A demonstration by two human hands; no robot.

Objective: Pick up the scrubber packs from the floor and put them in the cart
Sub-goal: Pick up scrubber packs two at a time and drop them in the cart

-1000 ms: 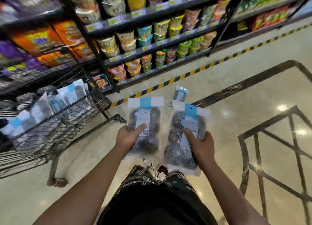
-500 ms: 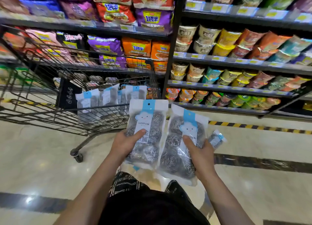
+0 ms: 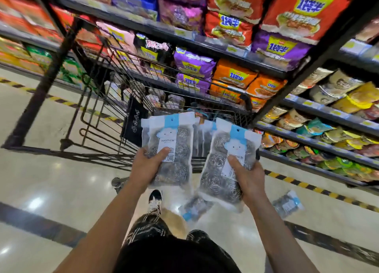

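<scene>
My left hand (image 3: 146,167) grips a clear scrubber pack (image 3: 174,141) of steel-wool balls with a blue and white header. My right hand (image 3: 249,179) holds a second scrubber pack (image 3: 222,170) of the same kind beside it. Both packs are upright in front of the near end of the black wire cart (image 3: 114,84), which stands straight ahead. More packs show inside the cart behind the two I hold. Two packs lie on the floor: one floor pack (image 3: 194,208) below my hands, another floor pack (image 3: 288,204) to the right.
Shelves of noodle bags (image 3: 231,26) and cup noodles (image 3: 328,116) rise behind and to the right of the cart. A yellow-black stripe (image 3: 320,190) runs along the shelf base. My feet (image 3: 154,199) stand on the glossy floor just behind the cart.
The view has swung left and closed in on the cart. Both hands have carried their packs up to the cart's near end. The grips are unchanged.
</scene>
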